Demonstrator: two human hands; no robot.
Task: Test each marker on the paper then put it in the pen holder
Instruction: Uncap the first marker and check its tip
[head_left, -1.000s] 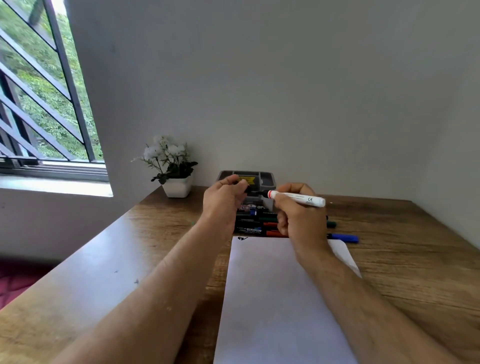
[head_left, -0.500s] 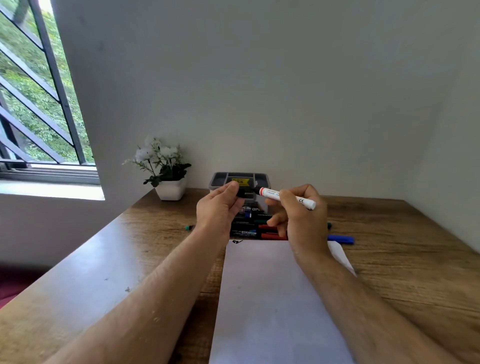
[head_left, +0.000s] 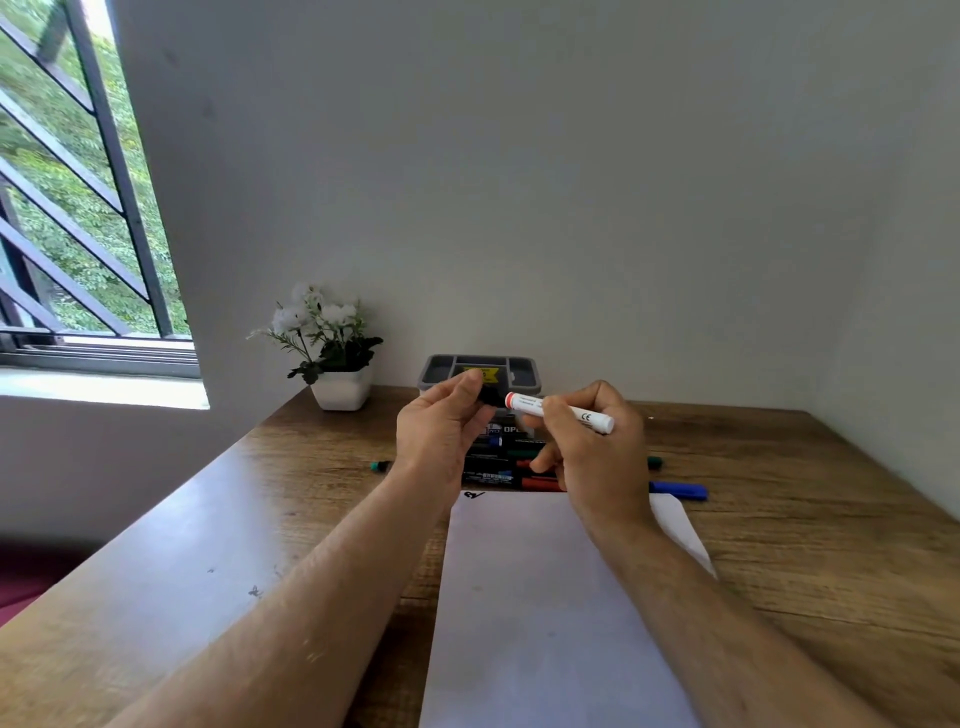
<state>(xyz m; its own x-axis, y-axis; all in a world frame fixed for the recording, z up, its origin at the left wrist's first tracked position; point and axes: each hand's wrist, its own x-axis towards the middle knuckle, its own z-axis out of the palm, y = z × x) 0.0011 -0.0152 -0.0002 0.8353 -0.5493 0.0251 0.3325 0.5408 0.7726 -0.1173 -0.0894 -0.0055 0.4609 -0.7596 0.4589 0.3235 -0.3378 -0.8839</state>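
- Right hand (head_left: 587, 447) grips white-barrelled marker with red collar band (head_left: 558, 413), fingers curled round the barrel; barrel lies near level, cap end pointing to 9 o'clock, tail end to 3 o'clock.
- Left hand (head_left: 441, 431) pinches the marker's black cap (head_left: 491, 397) between thumb and fingertips, right at the red-band end; cap and barrel look touching.
- Step, as I judge it: capping or uncapping. Cannot tell which from this view, nor whether the cap is fully seated.
- Marker is held in the air, above the pile of loose markers (head_left: 506, 465) lying on the brown wooden desk (head_left: 810, 525), just in front of the grey plastic pen holder with compartments (head_left: 480, 371) at 12 o'clock.
- White sheet of paper (head_left: 550, 613) lies at 6 o'clock from the hands, with one small black scribble (head_left: 472, 495) at its top left corner.
- Stray blue marker (head_left: 678, 490) lies at 3 o'clock of the pile, touching the paper's top right corner.
- White potted flower plant (head_left: 332, 358) sits at 10 o'clock from the holder, clear of the work.
- Next, if uncapping: pull cap straight off, tip down to bare paper. If capping: press until seated, then drop upright into a holder compartment.
- Risk: holder openings partly hidden behind the hands, so aim needs care.
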